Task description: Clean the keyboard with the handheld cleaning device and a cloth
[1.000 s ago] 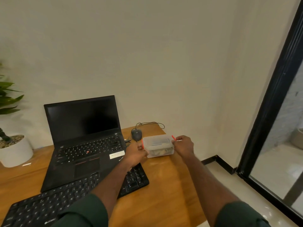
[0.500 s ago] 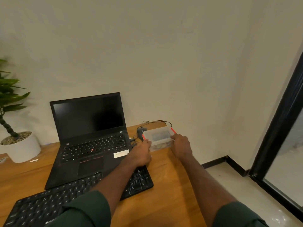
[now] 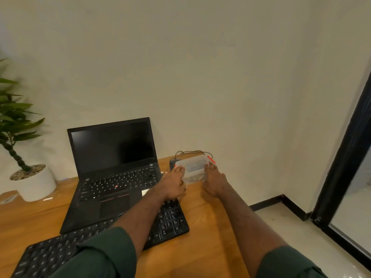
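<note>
A clear plastic box [image 3: 193,169] with red side clips stands at the back right of the wooden desk [image 3: 208,227], its lid on. My left hand [image 3: 173,185] grips its left end and my right hand [image 3: 214,180] grips its right end. What lies inside the box is too blurred to tell. A black external keyboard [image 3: 170,219] lies at the front of the desk, partly under my left forearm. No cleaning device or cloth shows.
An open black laptop [image 3: 112,167] with a dark screen stands behind the keyboard. A black mouse [image 3: 172,162] with its cable sits behind the box. A potted plant [image 3: 30,177] stands at the left. The desk's right edge drops to a tiled floor [image 3: 301,237].
The box, held off the desk a second ago, has come down onto it near the mouse. Both hands stay on its ends. My view has shifted to the right.
</note>
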`<act>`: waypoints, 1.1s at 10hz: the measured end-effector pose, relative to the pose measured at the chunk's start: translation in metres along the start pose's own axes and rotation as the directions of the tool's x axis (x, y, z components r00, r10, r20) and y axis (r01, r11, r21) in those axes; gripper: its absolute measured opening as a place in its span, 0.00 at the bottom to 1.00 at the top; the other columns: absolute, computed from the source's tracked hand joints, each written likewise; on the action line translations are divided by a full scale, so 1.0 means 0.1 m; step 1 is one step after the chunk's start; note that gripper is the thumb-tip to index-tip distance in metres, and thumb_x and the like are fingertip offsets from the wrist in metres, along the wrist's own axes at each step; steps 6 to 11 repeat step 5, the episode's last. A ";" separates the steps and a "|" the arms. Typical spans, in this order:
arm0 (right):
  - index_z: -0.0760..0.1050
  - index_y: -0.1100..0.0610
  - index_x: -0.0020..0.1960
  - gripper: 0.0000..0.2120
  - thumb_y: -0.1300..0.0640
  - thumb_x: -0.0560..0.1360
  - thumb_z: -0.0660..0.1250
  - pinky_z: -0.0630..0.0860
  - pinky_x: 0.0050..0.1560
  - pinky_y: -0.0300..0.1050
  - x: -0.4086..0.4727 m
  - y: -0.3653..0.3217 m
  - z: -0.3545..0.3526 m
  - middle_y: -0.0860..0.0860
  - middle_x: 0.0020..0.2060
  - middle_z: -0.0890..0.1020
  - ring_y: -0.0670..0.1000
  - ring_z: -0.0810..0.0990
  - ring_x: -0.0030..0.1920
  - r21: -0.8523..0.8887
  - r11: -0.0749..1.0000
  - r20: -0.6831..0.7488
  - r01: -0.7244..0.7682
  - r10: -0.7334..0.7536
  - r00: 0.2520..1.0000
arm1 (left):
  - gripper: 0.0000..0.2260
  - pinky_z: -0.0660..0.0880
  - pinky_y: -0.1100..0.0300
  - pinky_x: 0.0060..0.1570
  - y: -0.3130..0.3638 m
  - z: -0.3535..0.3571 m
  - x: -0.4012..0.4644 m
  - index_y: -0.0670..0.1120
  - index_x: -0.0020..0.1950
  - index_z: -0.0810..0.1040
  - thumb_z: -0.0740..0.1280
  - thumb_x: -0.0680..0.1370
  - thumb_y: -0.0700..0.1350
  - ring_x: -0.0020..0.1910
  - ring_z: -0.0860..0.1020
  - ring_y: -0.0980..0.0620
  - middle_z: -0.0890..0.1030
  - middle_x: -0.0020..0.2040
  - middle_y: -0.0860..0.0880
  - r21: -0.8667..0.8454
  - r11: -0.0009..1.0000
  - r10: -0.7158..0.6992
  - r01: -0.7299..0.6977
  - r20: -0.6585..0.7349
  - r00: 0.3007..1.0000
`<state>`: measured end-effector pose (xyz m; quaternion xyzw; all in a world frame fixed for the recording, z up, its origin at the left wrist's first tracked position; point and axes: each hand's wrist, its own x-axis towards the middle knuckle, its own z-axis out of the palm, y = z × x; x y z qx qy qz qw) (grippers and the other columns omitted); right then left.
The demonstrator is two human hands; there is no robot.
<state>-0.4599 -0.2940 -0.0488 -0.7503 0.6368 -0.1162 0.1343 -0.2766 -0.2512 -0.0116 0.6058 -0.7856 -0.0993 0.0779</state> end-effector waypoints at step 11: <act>0.62 0.59 0.79 0.29 0.58 0.80 0.65 0.59 0.77 0.49 -0.85 -0.80 -0.62 0.56 0.79 0.63 0.57 0.62 0.78 0.030 0.976 -0.269 0.218 -0.202 0.942 | 0.34 0.46 0.48 0.80 -0.43 -0.59 -1.07 0.49 0.82 0.48 0.63 0.83 0.53 0.81 0.47 0.52 0.48 0.83 0.50 -0.073 0.997 -0.021 0.002 -0.262 0.965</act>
